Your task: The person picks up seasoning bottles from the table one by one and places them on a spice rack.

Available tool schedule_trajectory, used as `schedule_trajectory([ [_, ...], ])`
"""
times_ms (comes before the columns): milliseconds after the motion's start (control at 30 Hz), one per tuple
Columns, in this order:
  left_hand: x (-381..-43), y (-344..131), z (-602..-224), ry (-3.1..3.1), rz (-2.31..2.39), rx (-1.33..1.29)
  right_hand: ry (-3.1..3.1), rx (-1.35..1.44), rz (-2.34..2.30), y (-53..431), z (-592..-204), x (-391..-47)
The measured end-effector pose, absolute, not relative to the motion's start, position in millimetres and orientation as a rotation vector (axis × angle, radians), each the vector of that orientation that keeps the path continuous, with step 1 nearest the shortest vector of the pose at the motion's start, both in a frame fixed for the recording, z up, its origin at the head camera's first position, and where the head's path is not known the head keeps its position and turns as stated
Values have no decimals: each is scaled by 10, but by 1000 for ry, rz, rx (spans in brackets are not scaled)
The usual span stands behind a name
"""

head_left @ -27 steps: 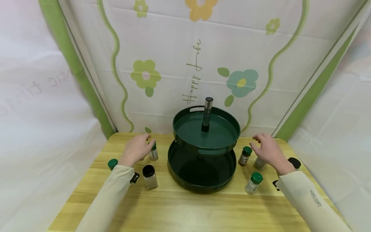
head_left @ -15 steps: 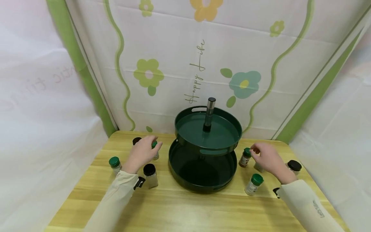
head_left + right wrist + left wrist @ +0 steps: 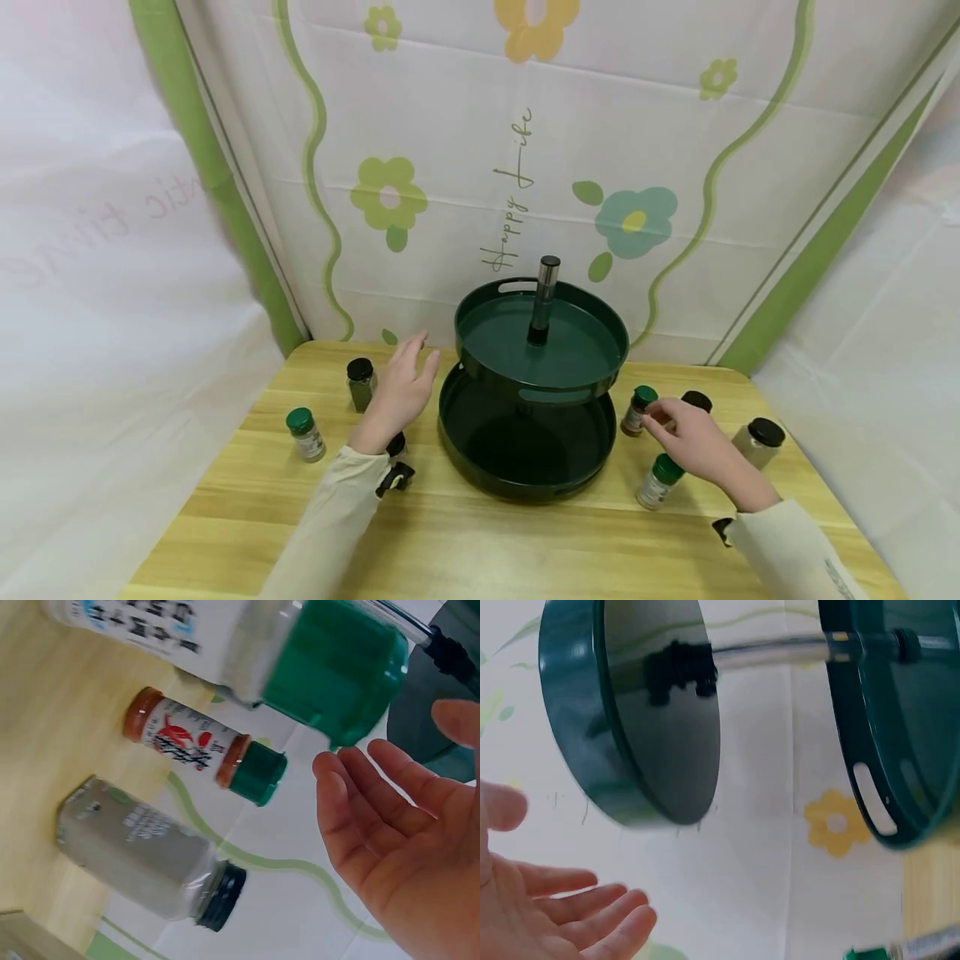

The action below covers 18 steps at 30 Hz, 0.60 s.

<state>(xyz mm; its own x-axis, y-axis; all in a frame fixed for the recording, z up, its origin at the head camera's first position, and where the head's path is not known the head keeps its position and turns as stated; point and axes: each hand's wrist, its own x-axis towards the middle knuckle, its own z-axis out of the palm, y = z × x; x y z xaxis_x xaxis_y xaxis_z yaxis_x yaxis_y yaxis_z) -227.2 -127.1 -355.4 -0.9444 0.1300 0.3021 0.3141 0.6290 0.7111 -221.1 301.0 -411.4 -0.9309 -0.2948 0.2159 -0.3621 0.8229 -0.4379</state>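
Observation:
A two-tier round tray has a dark green upper tray (image 3: pixel 495 350) and a lower tray (image 3: pixel 487 454) joined by a metal post (image 3: pixel 543 300). Left of it, my left hand (image 3: pixel 401 396) hovers with fingers extended, holding nothing. It partly covers a black-capped jar (image 3: pixel 397 447). On the right, my right hand (image 3: pixel 693 437), fingers loosely bent and holding nothing, hovers over several spice jars. Nearest are a red-brown jar with a green cap (image 3: pixel 191 742), a black-capped grey jar (image 3: pixel 142 844) and a white-labelled jar with a green cap (image 3: pixel 337 671).
At the table's left stand a green-capped jar (image 3: pixel 306 435) and a black-capped jar of green herbs (image 3: pixel 362 385). Another black-capped jar (image 3: pixel 759 443) stands near the right edge of the wooden table (image 3: pixel 480 550). A printed white curtain (image 3: pixel 450 250) hangs behind.
My left hand has moved right towards the tray, its fingers straightening, uncovering the herb jar. My right hand has shifted slightly down, revealing a black cap behind it. The tray and jars stay put.

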Motion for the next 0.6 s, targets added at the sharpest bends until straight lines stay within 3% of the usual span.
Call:
schedule_trajectory([
  [600, -2380, -783, -3679, -2423, -1504, -427, -2931, 487, 977, 3234, -4481, -1964],
])
